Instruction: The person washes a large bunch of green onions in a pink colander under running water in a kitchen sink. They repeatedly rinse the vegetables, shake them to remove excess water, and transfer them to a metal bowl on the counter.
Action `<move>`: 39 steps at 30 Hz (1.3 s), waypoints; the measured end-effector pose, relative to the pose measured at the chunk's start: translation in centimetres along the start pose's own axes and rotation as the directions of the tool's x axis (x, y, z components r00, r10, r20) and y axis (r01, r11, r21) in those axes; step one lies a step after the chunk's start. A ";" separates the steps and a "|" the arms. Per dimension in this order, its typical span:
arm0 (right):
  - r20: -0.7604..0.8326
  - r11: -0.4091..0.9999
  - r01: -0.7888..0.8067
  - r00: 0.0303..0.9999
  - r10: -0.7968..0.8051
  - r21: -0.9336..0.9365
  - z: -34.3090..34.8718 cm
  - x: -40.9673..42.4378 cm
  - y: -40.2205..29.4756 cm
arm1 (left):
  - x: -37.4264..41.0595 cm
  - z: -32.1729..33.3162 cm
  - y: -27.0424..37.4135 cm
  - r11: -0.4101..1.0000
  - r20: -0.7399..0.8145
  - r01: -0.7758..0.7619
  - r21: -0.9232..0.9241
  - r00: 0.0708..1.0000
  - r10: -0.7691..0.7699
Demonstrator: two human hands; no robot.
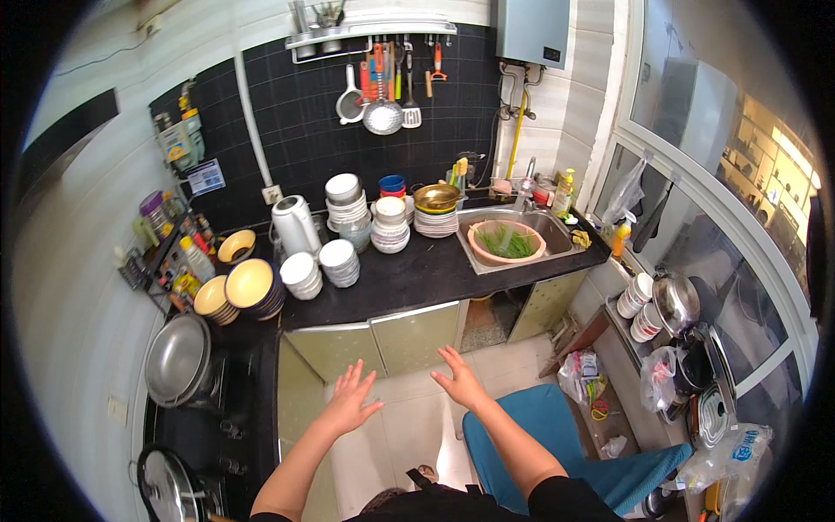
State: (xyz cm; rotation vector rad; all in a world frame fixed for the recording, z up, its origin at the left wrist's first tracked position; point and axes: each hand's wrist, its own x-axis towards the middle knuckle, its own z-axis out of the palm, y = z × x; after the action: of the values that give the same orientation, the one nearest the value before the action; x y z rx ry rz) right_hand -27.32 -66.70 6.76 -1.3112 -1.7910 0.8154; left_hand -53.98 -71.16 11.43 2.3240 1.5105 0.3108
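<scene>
My left hand (352,399) and my right hand (462,380) reach out over the tiled floor, in front of the lower cabinet doors, fingers spread and both empty. Beyond them runs a black countertop (417,277) with stacks of white bowls (340,263) and yellow bowls (250,284). A brass-coloured bowl (437,198) tops a stack of plates (436,224). In the steel sink (560,236), a pink basin (478,250) holds long green leafy vegetables (507,241) beneath the faucet (526,186).
A blue chair (528,417) stands close to my right arm. At the left are a steel wok (178,360) and a lidded pan (166,486) on the stove. An electric kettle (296,225) stands by the wall. One cabinet door (546,305) hangs open beneath the sink.
</scene>
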 end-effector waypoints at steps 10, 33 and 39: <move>-0.188 0.991 -0.120 0.976 0.107 -0.061 -8.6 14.2 11.0 | 23.9 -0.2 -3.3 0.970 0.065 -0.226 -0.085 0.971 0.232; 0.051 0.322 -0.521 0.580 0.813 0.790 -29.3 41.5 41.5 | 67.0 9.6 1.3 0.862 0.250 -0.061 -0.503 0.945 0.212; 0.086 0.215 -0.632 0.411 0.908 0.745 -31.1 49.4 54.9 | 73.6 16.3 3.3 0.781 0.308 0.259 -0.569 0.947 -0.089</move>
State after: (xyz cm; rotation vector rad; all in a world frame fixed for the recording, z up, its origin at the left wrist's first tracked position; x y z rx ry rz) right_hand 16.43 -2.60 -13.23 -1.6531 -0.2004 1.4704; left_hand -15.31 -7.97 -2.62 1.6297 1.2453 0.3526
